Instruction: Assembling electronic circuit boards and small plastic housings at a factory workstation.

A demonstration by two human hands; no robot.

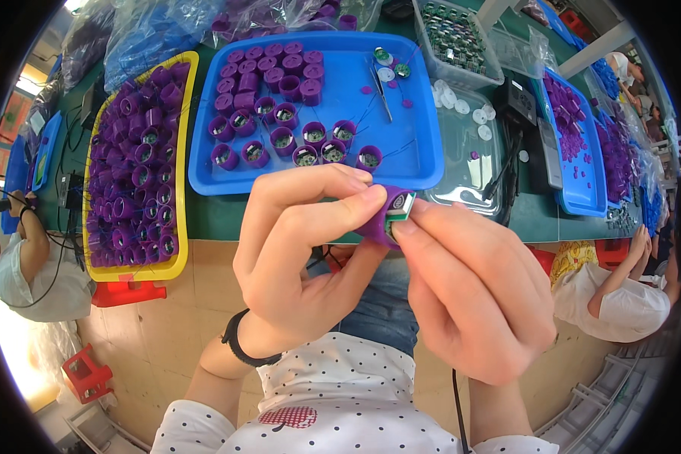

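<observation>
One purple cup (372,228) sits pinched in my left grip (299,246); my right grip (477,287) holds a small board (402,207) at its opening.

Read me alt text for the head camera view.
A person's left hand holds a purple cup while the right hand pinches a small green-and-white circuit board at its opening. Beyond them, a blue tray holds more purple cups and tweezers; a yellow tray full of cups stands left.

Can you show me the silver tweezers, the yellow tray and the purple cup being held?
Slim silver metal tweezers (381,92): head view, middle of their length.
Yellow rectangular plastic tray (140,270): head view, near wall.
Round purple plastic cup (374,226): head view, outer side.
</observation>
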